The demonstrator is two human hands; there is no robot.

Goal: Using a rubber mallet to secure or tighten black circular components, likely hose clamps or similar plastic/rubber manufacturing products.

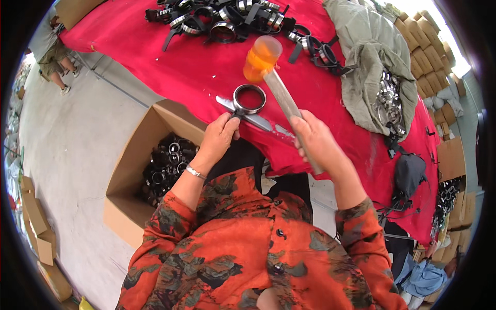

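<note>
My left hand (216,140) pinches the black tail of a metal ring clamp (236,97) near the table's front edge. The clamp's silver and black ring faces up, over a flat grey metal bar (257,122) on the red cloth. Whether ring and bar touch, I cannot tell. My right hand (316,135) is wrapped round the wooden handle of a mallet (262,59). Its translucent orange head hangs above the cloth, just beyond and to the right of the ring.
Black and silver clamps (223,32) lie heaped at the table's far side. More metal parts (390,98) spill from a grey-green sack (361,62) at right. An open cardboard box (126,160) of clamps stands at left. A person (49,46) stands far left.
</note>
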